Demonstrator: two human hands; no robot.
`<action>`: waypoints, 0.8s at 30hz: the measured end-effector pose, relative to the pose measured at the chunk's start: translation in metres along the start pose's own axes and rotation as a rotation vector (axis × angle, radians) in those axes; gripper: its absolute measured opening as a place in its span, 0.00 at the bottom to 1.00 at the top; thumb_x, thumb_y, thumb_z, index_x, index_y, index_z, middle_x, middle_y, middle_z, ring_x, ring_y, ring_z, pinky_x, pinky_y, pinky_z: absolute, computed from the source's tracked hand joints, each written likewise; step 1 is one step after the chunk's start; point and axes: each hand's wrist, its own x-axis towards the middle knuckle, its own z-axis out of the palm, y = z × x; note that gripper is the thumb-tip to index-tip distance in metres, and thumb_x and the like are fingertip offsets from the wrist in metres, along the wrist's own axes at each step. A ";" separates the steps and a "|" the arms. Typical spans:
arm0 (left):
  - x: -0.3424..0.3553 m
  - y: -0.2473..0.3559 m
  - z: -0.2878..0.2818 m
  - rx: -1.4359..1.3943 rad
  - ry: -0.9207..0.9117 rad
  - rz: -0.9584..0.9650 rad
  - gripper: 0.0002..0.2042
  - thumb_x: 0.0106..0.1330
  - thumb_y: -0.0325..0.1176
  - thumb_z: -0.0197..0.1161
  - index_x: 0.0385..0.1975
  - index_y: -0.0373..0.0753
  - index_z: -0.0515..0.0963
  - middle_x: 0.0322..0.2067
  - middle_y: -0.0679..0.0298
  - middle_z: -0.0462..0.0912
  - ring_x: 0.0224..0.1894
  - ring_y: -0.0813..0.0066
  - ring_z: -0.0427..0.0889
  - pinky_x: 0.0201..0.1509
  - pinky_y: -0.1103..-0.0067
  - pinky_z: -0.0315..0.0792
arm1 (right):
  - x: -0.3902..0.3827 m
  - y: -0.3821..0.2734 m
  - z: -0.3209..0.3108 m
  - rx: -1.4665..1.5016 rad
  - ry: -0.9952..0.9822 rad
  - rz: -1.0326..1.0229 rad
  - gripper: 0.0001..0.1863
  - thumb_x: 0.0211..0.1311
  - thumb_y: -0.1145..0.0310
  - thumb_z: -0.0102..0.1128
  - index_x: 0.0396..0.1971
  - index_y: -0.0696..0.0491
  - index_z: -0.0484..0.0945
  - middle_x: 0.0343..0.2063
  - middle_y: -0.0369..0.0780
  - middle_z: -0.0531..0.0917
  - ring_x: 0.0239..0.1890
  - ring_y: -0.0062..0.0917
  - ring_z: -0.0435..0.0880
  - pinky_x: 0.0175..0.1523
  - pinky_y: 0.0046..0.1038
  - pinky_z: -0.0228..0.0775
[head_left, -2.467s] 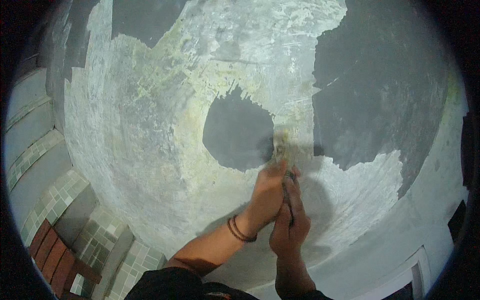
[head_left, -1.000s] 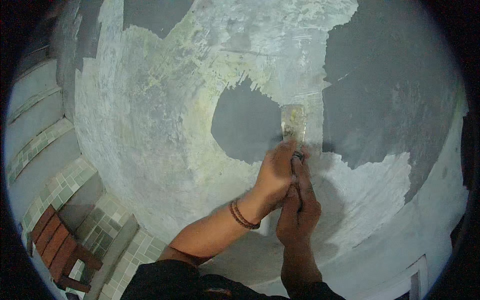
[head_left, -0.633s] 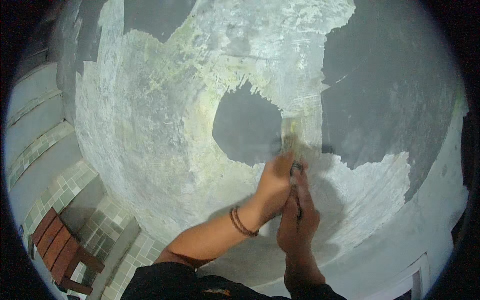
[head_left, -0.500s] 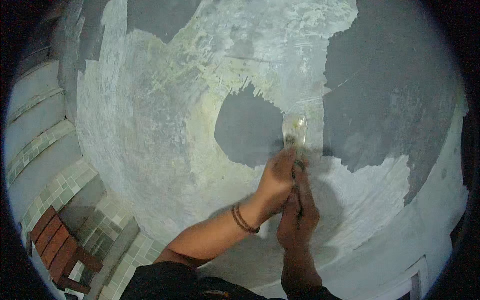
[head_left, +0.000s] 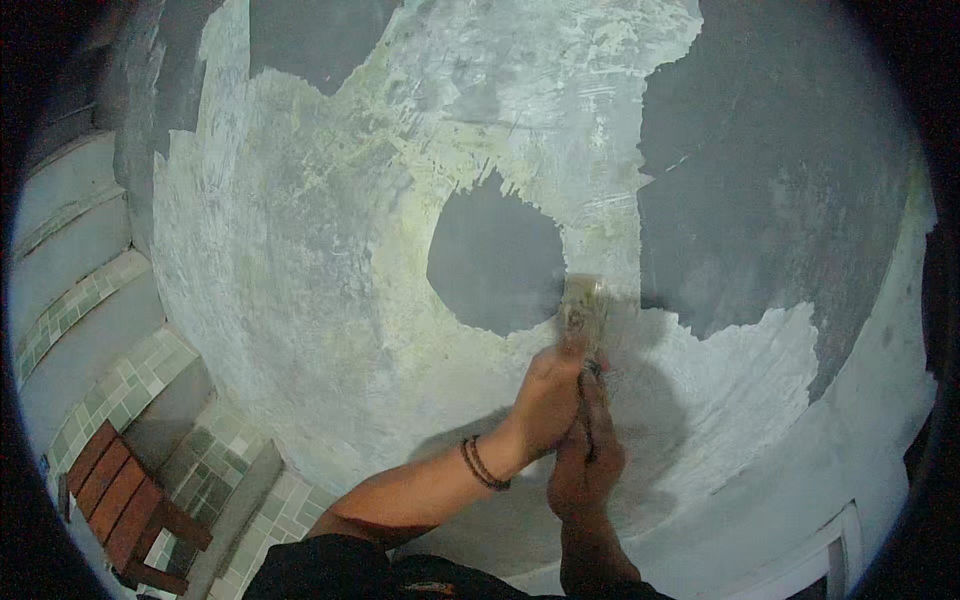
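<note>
Both hands are closed together on a scraper with a shiny, pale blade (head_left: 585, 300), which is partly blurred. Its blade points up and lies against the patchy wall (head_left: 480, 400), just right of the lower edge of a dark grey patch (head_left: 495, 260). My left hand (head_left: 552, 395), with a beaded bracelet at the wrist, grips high, close to the blade. Lower and to the right, my right hand (head_left: 590, 450) wraps the dark handle, which shows only in part between the fingers.
More dark grey areas cover the upper right (head_left: 770, 190) and upper left of the wall. At the lower left are steps with tiled edges (head_left: 120, 380) and a reddish-brown wooden stool (head_left: 120, 490). A white frame (head_left: 840, 550) sits at the lower right.
Both hands and the scraper have moved down the wall together, and the blade now sits lower beside the middle dark patch. The grip looks the same.
</note>
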 end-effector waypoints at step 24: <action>0.008 -0.006 0.005 0.276 0.050 0.192 0.28 0.81 0.52 0.44 0.39 0.29 0.79 0.32 0.59 0.80 0.32 0.72 0.75 0.40 0.72 0.73 | 0.005 0.004 -0.009 0.143 0.020 0.091 0.24 0.78 0.67 0.44 0.68 0.60 0.70 0.67 0.55 0.72 0.67 0.41 0.77 0.63 0.35 0.74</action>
